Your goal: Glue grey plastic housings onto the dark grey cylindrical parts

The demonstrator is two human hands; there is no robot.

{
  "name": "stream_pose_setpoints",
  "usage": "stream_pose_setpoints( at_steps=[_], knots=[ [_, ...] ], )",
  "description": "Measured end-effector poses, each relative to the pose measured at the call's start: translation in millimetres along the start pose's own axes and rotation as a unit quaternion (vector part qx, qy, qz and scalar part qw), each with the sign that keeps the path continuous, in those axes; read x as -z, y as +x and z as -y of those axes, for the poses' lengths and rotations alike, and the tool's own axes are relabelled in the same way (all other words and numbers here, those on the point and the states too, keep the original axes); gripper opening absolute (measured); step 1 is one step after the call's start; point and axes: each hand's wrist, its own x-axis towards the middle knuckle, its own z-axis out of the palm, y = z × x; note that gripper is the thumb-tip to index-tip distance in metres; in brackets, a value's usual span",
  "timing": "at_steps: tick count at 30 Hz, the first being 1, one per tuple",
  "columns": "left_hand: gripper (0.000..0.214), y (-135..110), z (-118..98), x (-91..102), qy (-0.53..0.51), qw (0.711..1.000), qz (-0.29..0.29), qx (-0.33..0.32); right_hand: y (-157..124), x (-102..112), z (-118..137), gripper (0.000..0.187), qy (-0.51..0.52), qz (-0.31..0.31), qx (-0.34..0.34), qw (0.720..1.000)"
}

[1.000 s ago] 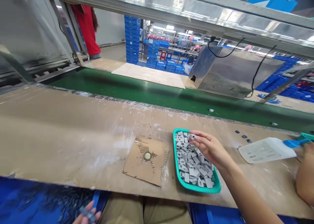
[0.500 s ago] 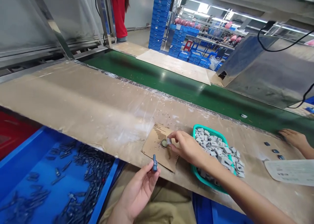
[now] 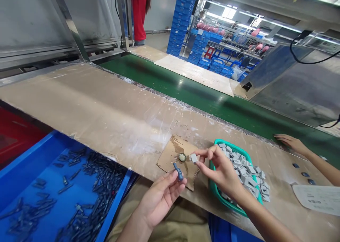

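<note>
My left hand (image 3: 162, 196) pinches a small dark-blue plastic part (image 3: 178, 172) with a narrow stem, tilted up to the left. Close by on the right, my right hand (image 3: 219, 167) grips a small light-grey plastic block (image 3: 193, 158) between thumb and fingertips. The two parts are apart. Beneath them on the bench lies a piece of stained cardboard (image 3: 172, 148) with a small round dish (image 3: 182, 157) and tiny bits scattered around it. Beside my right forearm stands a green basket (image 3: 218, 142) heaped with grey blocks (image 3: 243, 169), some spilling over its right side.
A blue bin (image 3: 32, 160) of dark-blue parts is at the lower left. Beyond the bench runs a green conveyor belt (image 3: 159, 79). Another person's hand (image 3: 290, 143) reaches over it at right, near several dark pieces (image 3: 305, 174) and a paper sheet (image 3: 318, 199).
My right hand has lifted the grey block off the dish and moved it slightly right. My left hand has brought the blue part up and right. The other person's hand has reached further left.
</note>
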Motion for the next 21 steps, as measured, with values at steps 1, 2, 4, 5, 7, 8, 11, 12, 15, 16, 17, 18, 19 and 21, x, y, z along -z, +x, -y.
stream_pose_setpoints(
  at_steps=[1,2,4,5,7,8,11,12,15,16,17,18,19,21],
  knots=[
    [0.008,1.7,2.0,-1.9,0.009,1.0,0.019,-0.005,-6.9,1.8,5.9,0.029,0.034,-0.011,-0.008,0.999],
    [0.007,3.2,4.2,-4.1,0.019,0.999,0.038,-0.011,-13.6,3.1,11.3,0.03,0.056,-0.021,-0.01,0.998],
    [0.01,4.9,8.8,-9.0,0.034,0.997,0.072,-0.011,-25.0,5.1,20.1,0.031,0.068,-0.043,0.007,0.997],
    [0.013,5.1,11.1,-11.4,0.04,0.996,0.085,-0.004,-29.5,6.2,23.5,0.032,0.059,-0.056,0.027,0.996],
    [0.02,4.9,15.5,-15.3,0.046,0.993,0.103,0.025,-36.4,9.0,28.5,0.034,0.023,-0.075,0.073,0.994],
    [0.022,4.6,17.6,-16.7,0.046,0.992,0.11,0.041,-39.0,10.5,30.2,0.035,0.004,-0.078,0.093,0.993],
    [0.025,3.3,22.7,-18.5,0.041,0.988,0.127,0.072,-45.8,14.4,32.7,0.035,-0.033,-0.068,0.121,0.99],
    [0.025,2.8,24.1,-18.7,0.038,0.988,0.129,0.075,-47.8,15.1,32.7,0.035,-0.041,-0.061,0.12,0.99],
    [0.024,0.3,27.0,-20.2,0.041,0.989,0.122,0.067,-52.9,15.1,31.3,0.035,-0.062,-0.037,0.1,0.992],
    [0.023,-0.7,27.5,-21.2,0.049,0.99,0.118,0.06,-54.1,14.6,30.7,0.035,-0.065,-0.03,0.094,0.993],
    [0.022,-1.7,27.6,-22.3,0.061,0.99,0.115,0.05,-55.2,14.1,30.2,0.035,-0.065,-0.027,0.089,0.994],
    [0.021,-2.8,27.3,-23.6,0.074,0.99,0.113,0.041,-55.9,13.6,29.9,0.035,-0.064,-0.028,0.088,0.994],
    [0.02,-3.9,26.7,-25.0,0.087,0.99,0.11,0.03,-56.5,13.1,29.9,0.035,-0.062,-0.029,0.088,0.994],
    [0.018,-6.6,24.6,-28.2,0.112,0.988,0.104,0.007,-57.4,12.8,31.0,0.034,-0.064,-0.035,0.089,0.993]
  ],
)
